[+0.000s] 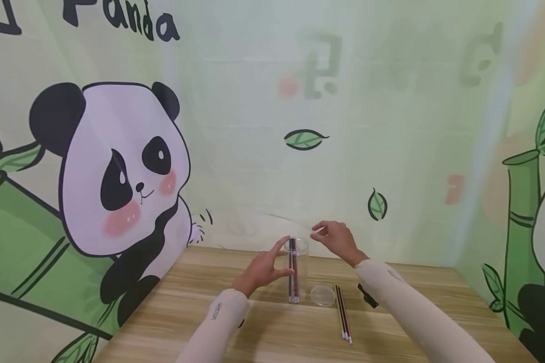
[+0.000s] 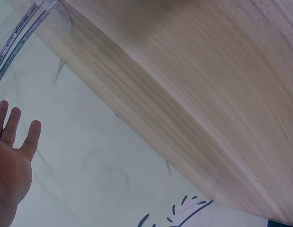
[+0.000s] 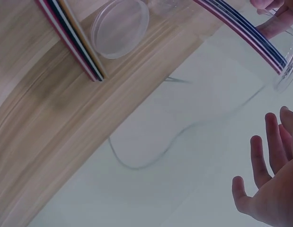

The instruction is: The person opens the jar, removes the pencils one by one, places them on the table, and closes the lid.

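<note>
A clear cylindrical container [image 1: 302,275] stands upright on the table with several pencils [image 1: 292,272] inside along its left side. My left hand [image 1: 261,269] holds it from the left, the index finger up by the rim and the thumb lower against the wall. In the left wrist view the left hand's [image 2: 13,165] other fingers are spread and extended. My right hand [image 1: 338,239] is raised just right of the container's mouth, fingers loosely bent, with nothing visible in them. The right wrist view shows the right hand [image 3: 274,184] with its fingers apart, below the container's rim [image 3: 287,71].
A round clear lid [image 1: 323,296] lies on the wooden table [image 1: 263,333] right of the container. Several more pencils [image 1: 343,315] lie beside it, below the right forearm. A printed panda backdrop [image 1: 245,151] rises behind the table's far edge.
</note>
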The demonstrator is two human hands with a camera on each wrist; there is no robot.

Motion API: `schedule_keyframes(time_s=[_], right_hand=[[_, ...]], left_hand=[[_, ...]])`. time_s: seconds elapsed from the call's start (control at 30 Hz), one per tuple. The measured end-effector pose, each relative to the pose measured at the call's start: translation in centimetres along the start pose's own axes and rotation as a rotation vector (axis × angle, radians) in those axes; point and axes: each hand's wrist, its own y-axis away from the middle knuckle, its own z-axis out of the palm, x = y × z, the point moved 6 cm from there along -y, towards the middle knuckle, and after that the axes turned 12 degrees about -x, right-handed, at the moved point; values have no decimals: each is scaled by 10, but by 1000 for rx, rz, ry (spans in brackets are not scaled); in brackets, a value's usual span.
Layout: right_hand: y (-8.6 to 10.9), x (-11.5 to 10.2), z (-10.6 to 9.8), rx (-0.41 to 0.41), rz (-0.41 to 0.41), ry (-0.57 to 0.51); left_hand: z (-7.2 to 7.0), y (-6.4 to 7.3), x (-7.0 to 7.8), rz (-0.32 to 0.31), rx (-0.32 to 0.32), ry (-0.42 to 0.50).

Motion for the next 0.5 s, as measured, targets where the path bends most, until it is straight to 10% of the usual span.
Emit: schedule_keyframes(time_s=[0.5], right_hand=[[-10,-16,15,-14,-45,-31]], left_hand=[[1,0,-2,-10,-3,-8]])
